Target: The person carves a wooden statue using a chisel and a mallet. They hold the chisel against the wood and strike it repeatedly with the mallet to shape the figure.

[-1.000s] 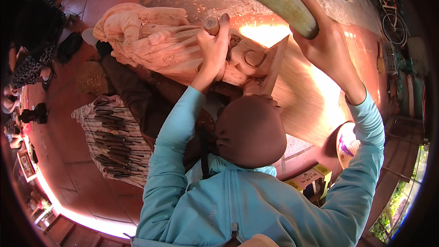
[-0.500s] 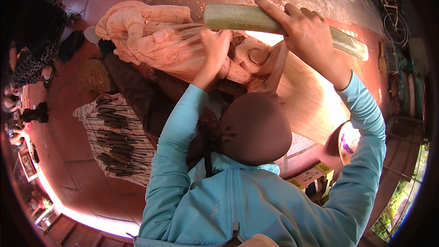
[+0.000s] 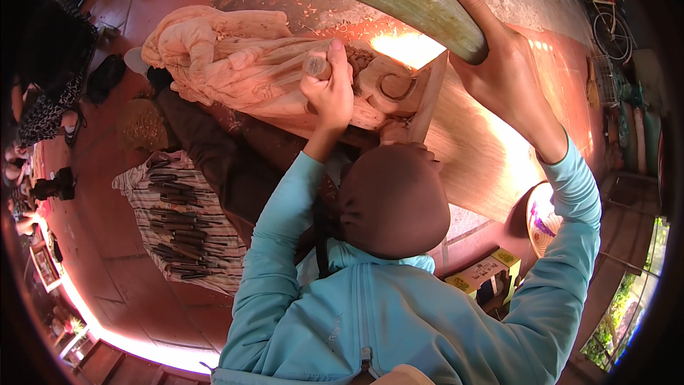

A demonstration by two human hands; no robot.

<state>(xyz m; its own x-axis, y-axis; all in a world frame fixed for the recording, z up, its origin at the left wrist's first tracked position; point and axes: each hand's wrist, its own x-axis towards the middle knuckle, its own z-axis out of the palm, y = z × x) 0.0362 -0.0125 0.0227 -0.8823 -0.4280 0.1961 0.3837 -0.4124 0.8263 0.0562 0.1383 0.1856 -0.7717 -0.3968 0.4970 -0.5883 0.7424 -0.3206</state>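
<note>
My left hand [image 3: 329, 96] is closed round the wooden handle of a chisel [image 3: 317, 67], with the thumb pointing up. Only the handle's round end shows; the blade is hidden under the hand. Raised above and to the right, my right hand [image 3: 502, 64] grips a long greenish wooden mallet [image 3: 399, 0], whose thick body reaches past the top edge of the view. The mallet is apart from the chisel. Beneath both hands lies a carved wooden statue [image 3: 235, 75] of a robed figure, with a scroll-shaped carving towards its right end. My left hand is over its right-hand half.
Several carving tools [image 3: 178, 224] are laid out on a striped cloth [image 3: 146, 246] at the left. A pale wooden board [image 3: 474, 164] lies right of the statue, near a woven hat [image 3: 541, 214] and a cardboard box [image 3: 484, 274]. Wood chips dot the floor; a bicycle [image 3: 611, 32] stands far right.
My right hand has lifted the mallet up and away from the chisel, uncovering the handle's end. My left hand stays at the statue, having shifted slightly and with its thumb now upright.
</note>
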